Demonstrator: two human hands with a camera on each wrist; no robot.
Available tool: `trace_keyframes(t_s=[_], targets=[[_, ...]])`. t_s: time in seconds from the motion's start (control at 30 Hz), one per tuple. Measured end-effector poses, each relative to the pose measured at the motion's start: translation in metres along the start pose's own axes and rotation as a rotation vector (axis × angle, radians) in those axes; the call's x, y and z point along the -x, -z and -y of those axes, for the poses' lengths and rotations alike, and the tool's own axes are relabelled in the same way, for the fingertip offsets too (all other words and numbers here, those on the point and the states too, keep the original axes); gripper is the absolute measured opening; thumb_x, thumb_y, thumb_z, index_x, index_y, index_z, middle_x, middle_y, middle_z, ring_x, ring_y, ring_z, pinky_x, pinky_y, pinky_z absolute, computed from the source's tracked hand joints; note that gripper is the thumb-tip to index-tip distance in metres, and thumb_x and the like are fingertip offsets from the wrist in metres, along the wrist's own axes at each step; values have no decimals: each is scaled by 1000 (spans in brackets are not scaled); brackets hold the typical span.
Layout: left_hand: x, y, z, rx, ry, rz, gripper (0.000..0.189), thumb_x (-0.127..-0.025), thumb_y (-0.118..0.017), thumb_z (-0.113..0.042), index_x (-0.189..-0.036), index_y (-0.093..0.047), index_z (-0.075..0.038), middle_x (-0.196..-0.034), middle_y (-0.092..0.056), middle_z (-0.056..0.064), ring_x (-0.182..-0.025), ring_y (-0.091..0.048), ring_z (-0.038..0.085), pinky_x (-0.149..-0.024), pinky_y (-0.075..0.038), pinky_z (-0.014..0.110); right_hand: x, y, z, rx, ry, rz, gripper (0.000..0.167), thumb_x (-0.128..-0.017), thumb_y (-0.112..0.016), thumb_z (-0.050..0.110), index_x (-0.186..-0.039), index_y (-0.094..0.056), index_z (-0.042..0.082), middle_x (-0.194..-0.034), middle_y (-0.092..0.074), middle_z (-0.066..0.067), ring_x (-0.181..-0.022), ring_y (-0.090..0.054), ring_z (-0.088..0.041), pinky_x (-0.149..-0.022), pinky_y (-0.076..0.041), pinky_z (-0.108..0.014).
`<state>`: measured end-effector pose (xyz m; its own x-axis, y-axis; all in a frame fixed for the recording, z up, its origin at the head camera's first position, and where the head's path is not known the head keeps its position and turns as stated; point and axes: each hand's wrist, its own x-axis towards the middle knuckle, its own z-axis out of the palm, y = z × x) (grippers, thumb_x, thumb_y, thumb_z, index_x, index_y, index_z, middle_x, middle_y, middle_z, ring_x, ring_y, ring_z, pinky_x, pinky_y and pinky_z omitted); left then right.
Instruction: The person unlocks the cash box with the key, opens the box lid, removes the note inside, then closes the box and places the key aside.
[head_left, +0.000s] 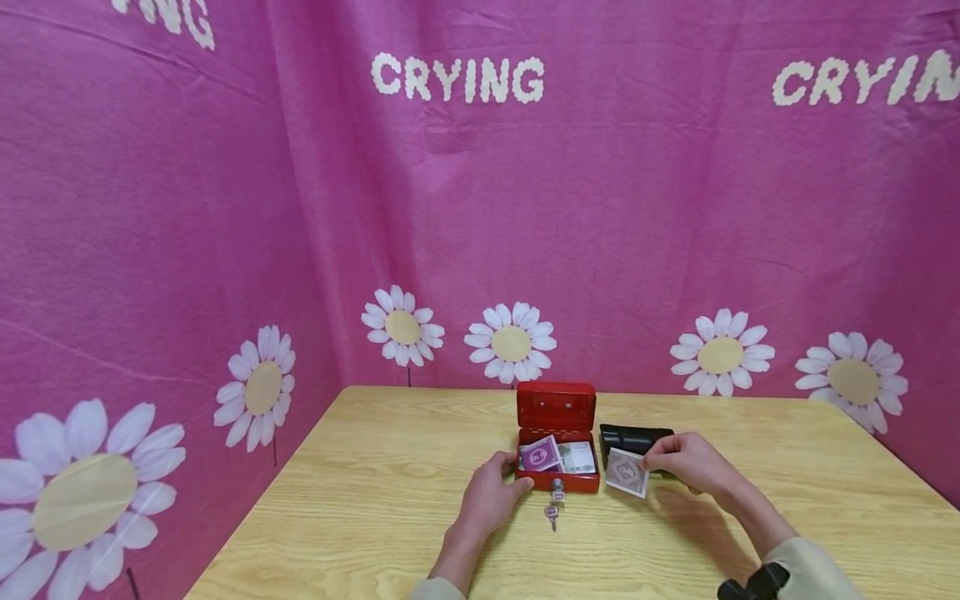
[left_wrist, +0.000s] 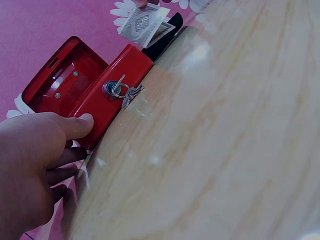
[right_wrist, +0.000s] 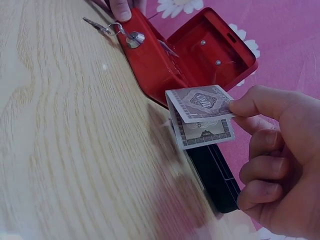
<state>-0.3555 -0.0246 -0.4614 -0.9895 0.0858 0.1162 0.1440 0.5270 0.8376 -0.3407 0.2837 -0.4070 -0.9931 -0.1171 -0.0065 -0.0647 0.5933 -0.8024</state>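
Note:
A small red cash box (head_left: pixel 558 482) stands on the table with its lid (head_left: pixel 556 407) raised. Inside lie a purple banknote (head_left: pixel 539 455) and a pale banknote (head_left: pixel 577 457). My left hand (head_left: pixel 487 493) holds the box at its front left corner, thumb on the front face (left_wrist: pixel 65 127). A key sits in the front lock (left_wrist: pixel 111 89), and a ring with another key (head_left: pixel 552 512) hangs from it. Between thumb and index finger, my right hand (head_left: pixel 693 463) pinches a folded greyish-brown banknote (right_wrist: pixel 202 107), just right of the box.
Close to the box's right side lies a black wallet-like case (head_left: pixel 636 436), partly behind the pinched note and right hand. The wooden table (head_left: pixel 390 492) reaches back to a pink curtain (head_left: pixel 600 233) printed with daisies and lettering.

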Motion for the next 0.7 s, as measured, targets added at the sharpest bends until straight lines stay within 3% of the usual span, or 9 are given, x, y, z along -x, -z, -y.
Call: trace_keyframes(t_s=[0.3, 0.43, 0.57, 0.7], targets=[[1, 0, 0, 1, 5, 1, 46, -93, -70, -23, -135, -58, -9, -135, -63, 10, -130, -55, 31, -109, -44, 53, 3, -3, -7, 13, -3, 29, 20, -87, -70, 24, -92, -71, 4, -56, -35, 11, -45, -26, -4, -42, -26, -19], [0, 0, 1, 1, 3, -1, 45, -92, -70, -22, -134, -58, -8, -135, -63, 10, -129, -56, 31, -109, -44, 53, 3, -6, -9, 34, -9, 28, 20, -87, -70, 23, -92, -71, 4, -63, -45, 7, -50, -32, -6, -46, -31, -21], [0, -1, 1, -7, -13, -2, 46, -92, -71, -22, -133, -58, -7, -134, -64, 11, -129, -56, 32, -108, -45, 53, 3, -9, -11, 81, 26, 8, 18, -86, -72, 20, -89, -71, 3, -78, -62, 2, -68, -47, -9, -60, -40, -22], [0, -1, 1, -13, -18, -1, 46, -92, -71, -22, -134, -58, -7, -134, -64, 11, -129, -56, 32, -108, -45, 53, 3, -11, -14, 108, 74, -16, 16, -85, -73, 17, -87, -72, 2, -82, -66, 0, -75, -50, -9, -65, -41, -21]])
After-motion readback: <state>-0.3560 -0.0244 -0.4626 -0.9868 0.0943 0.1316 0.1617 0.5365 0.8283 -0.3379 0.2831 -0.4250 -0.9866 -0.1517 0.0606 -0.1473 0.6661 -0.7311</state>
